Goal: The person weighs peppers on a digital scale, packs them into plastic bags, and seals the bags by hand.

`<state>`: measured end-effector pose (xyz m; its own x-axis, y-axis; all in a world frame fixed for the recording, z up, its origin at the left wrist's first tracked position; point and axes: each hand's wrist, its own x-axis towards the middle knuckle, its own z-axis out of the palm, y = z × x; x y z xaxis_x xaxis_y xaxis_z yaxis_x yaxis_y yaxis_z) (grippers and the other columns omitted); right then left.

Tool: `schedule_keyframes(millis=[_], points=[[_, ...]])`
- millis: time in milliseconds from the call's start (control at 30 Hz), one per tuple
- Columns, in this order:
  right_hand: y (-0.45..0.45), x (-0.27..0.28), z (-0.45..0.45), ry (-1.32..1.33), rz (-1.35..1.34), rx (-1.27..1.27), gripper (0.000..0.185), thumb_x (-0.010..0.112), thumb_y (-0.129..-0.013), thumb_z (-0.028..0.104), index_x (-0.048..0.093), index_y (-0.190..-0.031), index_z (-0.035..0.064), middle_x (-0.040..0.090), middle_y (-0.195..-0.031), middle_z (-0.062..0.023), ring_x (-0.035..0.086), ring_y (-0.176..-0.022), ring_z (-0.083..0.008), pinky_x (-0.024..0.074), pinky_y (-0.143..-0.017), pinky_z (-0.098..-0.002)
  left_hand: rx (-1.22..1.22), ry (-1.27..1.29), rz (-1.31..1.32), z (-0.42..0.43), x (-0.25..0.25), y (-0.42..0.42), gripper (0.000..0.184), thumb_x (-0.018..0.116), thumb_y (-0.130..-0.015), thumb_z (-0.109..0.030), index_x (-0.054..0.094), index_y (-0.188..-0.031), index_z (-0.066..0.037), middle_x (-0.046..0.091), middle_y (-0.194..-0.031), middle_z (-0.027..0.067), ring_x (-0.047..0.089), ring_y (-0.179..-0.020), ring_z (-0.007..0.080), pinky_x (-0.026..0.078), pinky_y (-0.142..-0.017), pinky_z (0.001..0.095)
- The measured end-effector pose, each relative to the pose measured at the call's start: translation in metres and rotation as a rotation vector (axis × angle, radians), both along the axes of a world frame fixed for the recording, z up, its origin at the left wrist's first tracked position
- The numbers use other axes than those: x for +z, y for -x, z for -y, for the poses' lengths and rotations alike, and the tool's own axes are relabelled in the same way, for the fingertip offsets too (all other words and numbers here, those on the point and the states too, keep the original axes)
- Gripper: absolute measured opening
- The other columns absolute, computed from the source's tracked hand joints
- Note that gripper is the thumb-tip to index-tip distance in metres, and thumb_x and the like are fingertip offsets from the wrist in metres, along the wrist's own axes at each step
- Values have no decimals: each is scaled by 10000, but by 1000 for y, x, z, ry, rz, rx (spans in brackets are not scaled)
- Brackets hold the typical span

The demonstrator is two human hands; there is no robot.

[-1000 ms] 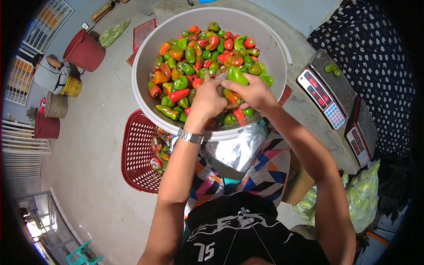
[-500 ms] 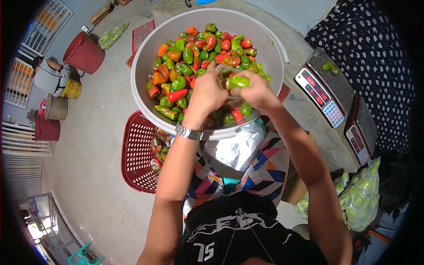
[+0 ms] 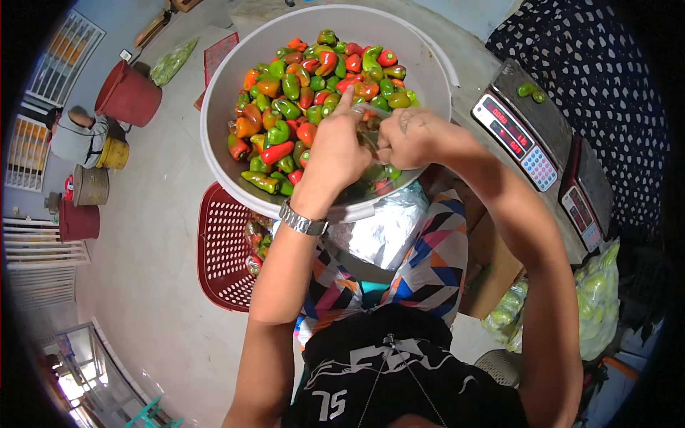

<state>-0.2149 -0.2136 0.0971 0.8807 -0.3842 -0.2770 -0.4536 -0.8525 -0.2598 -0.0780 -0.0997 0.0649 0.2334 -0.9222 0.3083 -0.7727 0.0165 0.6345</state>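
Note:
A large whitish tub (image 3: 214, 153) holds many red, green and orange peppers (image 3: 290, 85). Over its near part, my left hand (image 3: 339, 143), with a metal watch on the wrist, grips the edge of a clear plastic bag (image 3: 367, 125), index finger stretched forward. My right hand (image 3: 410, 139) is curled at the bag's right side, fingers bent inward and partly hidden; what it holds, if anything, cannot be made out. Some peppers show dimly through the plastic. Below the tub, a stack of shiny clear plastic (image 3: 378, 228) lies on my lap.
A red perforated basket (image 3: 217, 250) with bagged peppers stands left of my legs. Two digital scales (image 3: 515, 139) are at the right, small green peppers on one. Bags of green produce (image 3: 596, 299) sit at lower right. A person (image 3: 75, 135) is at far left beside buckets.
The green pepper held in my right hand is no longer visible. My right hand has turned over, knuckles up, with its elbow swung outward. The view has shifted slightly.

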Motion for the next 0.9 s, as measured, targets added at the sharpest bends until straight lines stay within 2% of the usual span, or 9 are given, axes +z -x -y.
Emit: schedule_keyframes(millis=[133,167,300,400,467,533,567,667,900], points=[[25,20,24,-203,238,105,243,663,-960,252,766,-923,35,753,-872,-135,727,-808,-273,566,-750,-374,8,-121,-346,-7,10,-20,568,665,-696,25,656,-1262,60,472,-1539,251,719,-1022,360,553,-867,377],[43,18,35,-588,469,-60,223,638,-1000,199,762,-966,17,748,-861,-77,696,-798,-160,551,-756,-304,-53,-123,-414,-6,6,-23,592,666,-694,27,643,-1285,65,475,-1535,250,725,-1005,336,554,-863,377],[116,-5,145,-74,898,-445,226,674,-989,222,771,-1042,25,774,-972,-51,695,-904,-115,536,-849,-275,-136,-133,-293,-8,8,-32,624,631,-729,82,606,-1352,73,514,-1529,211,701,-990,235,575,-770,341],[193,-46,260,453,532,-805,500,732,-878,544,776,-1130,114,747,-1137,-146,690,-1126,-289,511,-991,-395,-166,-314,-789,-8,42,-41,693,553,-745,209,555,-1425,76,392,-1646,120,559,-1368,227,605,-718,297],[236,-68,303,540,136,-1107,925,652,-753,833,602,-1447,224,491,-1532,-238,438,-1440,-392,356,-1180,-483,-150,-362,-732,-5,39,-43,742,549,-737,211,558,-1455,20,474,-1592,103,679,-1051,124,557,-615,251],[283,-106,356,465,49,-1174,1201,617,-651,941,462,-1568,181,389,-1604,-269,280,-1528,-444,214,-1240,-577,-157,-453,-651,-3,52,-47,766,539,-736,213,556,-1470,-5,512,-1565,84,669,-839,77,525,-585,232],[287,-112,369,365,48,-1203,1236,723,-618,881,449,-1573,146,395,-1598,-273,344,-1502,-426,268,-1225,-568,-199,-317,-705,-5,59,-44,776,522,-725,218,572,-1461,-21,534,-1542,64,548,-679,50,490,-565,222],[303,-158,421,-56,273,-1257,1137,922,-614,597,479,-1554,135,444,-1582,-225,485,-1417,-364,451,-1121,-531,-229,-383,-690,-6,74,-44,771,504,-711,218,575,-1448,1,475,-1599,98,639,-923,75,524,-669,245],[262,-132,388,-266,609,-1036,518,772,-832,260,643,-1307,97,632,-1249,-46,603,-1029,-138,520,-788,-318,-237,-318,-350,-5,65,-37,771,528,-704,195,557,-1452,12,464,-1604,152,384,-1514,248,475,-1011,282]])
